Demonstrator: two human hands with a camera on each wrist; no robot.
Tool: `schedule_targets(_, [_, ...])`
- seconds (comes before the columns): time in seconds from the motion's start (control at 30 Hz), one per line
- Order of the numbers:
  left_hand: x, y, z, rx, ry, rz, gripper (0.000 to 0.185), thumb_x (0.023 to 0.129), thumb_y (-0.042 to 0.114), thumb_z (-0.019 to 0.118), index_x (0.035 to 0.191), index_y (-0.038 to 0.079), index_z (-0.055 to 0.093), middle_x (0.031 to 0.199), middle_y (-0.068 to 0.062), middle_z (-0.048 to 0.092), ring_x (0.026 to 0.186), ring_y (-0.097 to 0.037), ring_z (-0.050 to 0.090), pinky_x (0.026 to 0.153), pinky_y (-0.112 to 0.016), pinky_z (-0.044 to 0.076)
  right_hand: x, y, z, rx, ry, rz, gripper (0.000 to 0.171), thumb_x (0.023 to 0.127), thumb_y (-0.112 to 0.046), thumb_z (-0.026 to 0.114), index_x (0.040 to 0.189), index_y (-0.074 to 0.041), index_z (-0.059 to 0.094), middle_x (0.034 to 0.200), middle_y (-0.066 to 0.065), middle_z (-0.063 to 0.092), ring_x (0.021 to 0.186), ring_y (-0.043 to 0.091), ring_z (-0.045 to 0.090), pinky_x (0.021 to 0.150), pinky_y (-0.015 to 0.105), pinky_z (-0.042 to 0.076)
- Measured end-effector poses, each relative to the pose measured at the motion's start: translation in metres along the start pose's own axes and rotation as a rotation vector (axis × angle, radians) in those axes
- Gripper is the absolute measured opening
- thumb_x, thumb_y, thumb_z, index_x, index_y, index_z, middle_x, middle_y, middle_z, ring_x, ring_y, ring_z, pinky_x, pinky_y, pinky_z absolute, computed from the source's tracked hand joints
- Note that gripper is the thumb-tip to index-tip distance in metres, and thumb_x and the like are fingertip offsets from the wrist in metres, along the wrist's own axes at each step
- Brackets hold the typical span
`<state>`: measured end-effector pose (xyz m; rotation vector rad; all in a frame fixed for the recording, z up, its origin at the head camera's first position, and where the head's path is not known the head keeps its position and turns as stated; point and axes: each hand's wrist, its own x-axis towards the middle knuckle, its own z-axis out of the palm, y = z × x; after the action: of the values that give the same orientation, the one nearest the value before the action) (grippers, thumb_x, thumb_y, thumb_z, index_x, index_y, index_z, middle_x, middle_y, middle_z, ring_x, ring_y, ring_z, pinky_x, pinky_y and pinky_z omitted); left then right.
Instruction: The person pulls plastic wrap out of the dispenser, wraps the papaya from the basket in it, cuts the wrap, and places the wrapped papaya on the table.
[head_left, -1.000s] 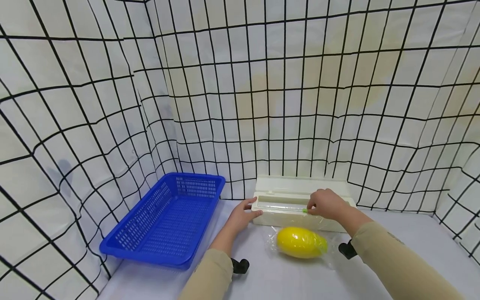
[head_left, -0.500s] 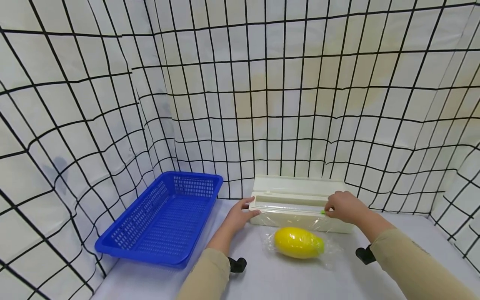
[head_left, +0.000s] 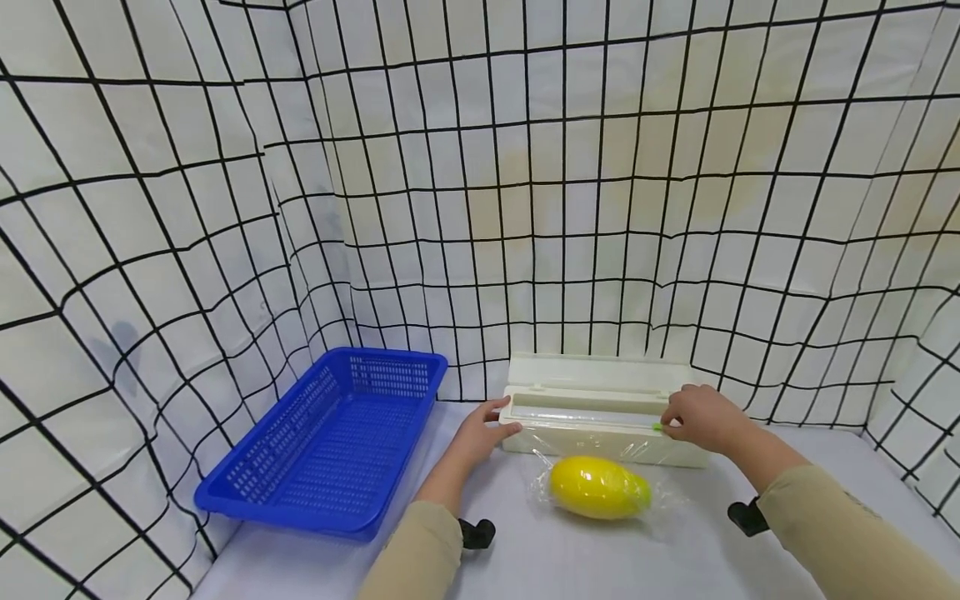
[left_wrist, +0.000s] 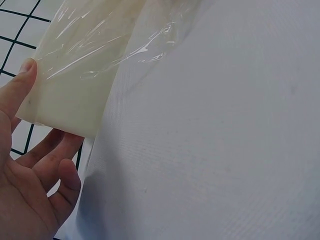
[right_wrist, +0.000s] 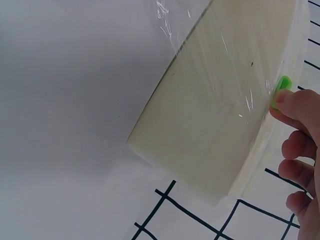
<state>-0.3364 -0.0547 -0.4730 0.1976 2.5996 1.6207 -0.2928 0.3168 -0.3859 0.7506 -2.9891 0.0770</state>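
Green slider (right_wrist: 283,85): pinched between thumb and forefinger of the right hand (head_left: 705,419), at the front edge of the white box.
White box (head_left: 543,440): stretches from the right pinch leftward to the left hand (head_left: 474,437).
Left grip: holds the box's left end, thumb on the front, fingers behind it.
Lid (head_left: 600,369): raised, just beyond both hands.
Film roll (head_left: 577,416): inside the box, between the two grips.
Clear film (left_wrist: 145,50): draped down the box front, between the hands.
Yellow fruit (head_left: 597,487): on the table (head_left: 585,562), between the hands and nearer the person; crumpled film around it, over or under cannot be told.
Blue basket (head_left: 337,454): left of the left grip.
Black grid (head_left: 628,232): beyond the box.
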Motion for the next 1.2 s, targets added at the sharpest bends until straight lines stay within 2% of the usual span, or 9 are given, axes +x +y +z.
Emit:
schedule_targets(0.23, [-0.003, -0.002, 0.001, -0.006, -0.005, 0.000, 0.066, 0.085, 0.041, 0.077, 0.145, 0.027, 0.052, 0.136, -0.017, 0.056, 0.116, -0.032, 0.057, 0.090, -0.049, 0.051, -0.005, 0.003, 0.004, -0.053, 0.044, -0.062, 0.004, 0.086, -0.018, 0.075, 0.084, -0.016, 0.078, 0.073, -0.009, 0.052, 0.067, 0.012, 0.042, 0.062, 0.030, 0.042])
schedule_targets(0.43, [-0.003, -0.003, 0.004, -0.013, -0.001, -0.010, 0.066, 0.085, 0.042, 0.077, 0.144, 0.030, 0.052, 0.136, -0.015, 0.056, 0.116, -0.031, 0.057, 0.089, -0.049, 0.051, -0.018, 0.020, 0.009, -0.116, 0.086, -0.099, 0.009, 0.084, -0.015, 0.076, 0.077, -0.020, 0.074, 0.071, -0.010, 0.048, 0.064, 0.010, 0.039, 0.058, 0.030, 0.038])
schedule_targets(0.6, [-0.002, -0.003, 0.003, -0.015, 0.005, -0.016, 0.066, 0.084, 0.044, 0.077, 0.144, 0.032, 0.052, 0.138, -0.014, 0.055, 0.119, -0.032, 0.055, 0.091, -0.050, 0.051, -0.026, 0.025, 0.008, -0.118, 0.114, -0.089, 0.003, 0.083, -0.017, 0.079, 0.081, -0.016, 0.077, 0.071, -0.011, 0.049, 0.065, 0.009, 0.038, 0.057, 0.029, 0.037])
schedule_targets(0.77, [-0.002, -0.005, 0.002, -0.021, 0.013, -0.006, 0.067, 0.083, 0.046, 0.078, 0.144, 0.032, 0.052, 0.137, -0.014, 0.055, 0.120, -0.033, 0.054, 0.091, -0.051, 0.050, -0.028, 0.028, 0.008, -0.111, 0.115, -0.072, 0.005, 0.083, -0.018, 0.079, 0.085, -0.014, 0.078, 0.073, -0.010, 0.051, 0.065, 0.008, 0.039, 0.056, 0.029, 0.037])
schedule_targets(0.9, [-0.002, -0.005, 0.002, -0.027, 0.008, 0.004, 0.067, 0.084, 0.045, 0.078, 0.144, 0.030, 0.052, 0.137, -0.015, 0.055, 0.119, -0.033, 0.055, 0.091, -0.051, 0.050, -0.030, 0.031, 0.010, -0.097, 0.119, -0.051, 0.005, 0.083, -0.018, 0.079, 0.085, -0.015, 0.078, 0.076, -0.011, 0.056, 0.066, 0.007, 0.043, 0.058, 0.031, 0.041])
schedule_targets(1.2, [-0.001, -0.004, 0.002, -0.012, 0.004, -0.003, 0.066, 0.084, 0.045, 0.077, 0.144, 0.031, 0.052, 0.138, -0.015, 0.055, 0.120, -0.033, 0.055, 0.093, -0.051, 0.049, -0.033, 0.040, 0.014, -0.112, 0.134, -0.052, 0.003, 0.082, -0.020, 0.079, 0.083, -0.018, 0.077, 0.076, -0.014, 0.055, 0.067, 0.006, 0.042, 0.058, 0.030, 0.040])
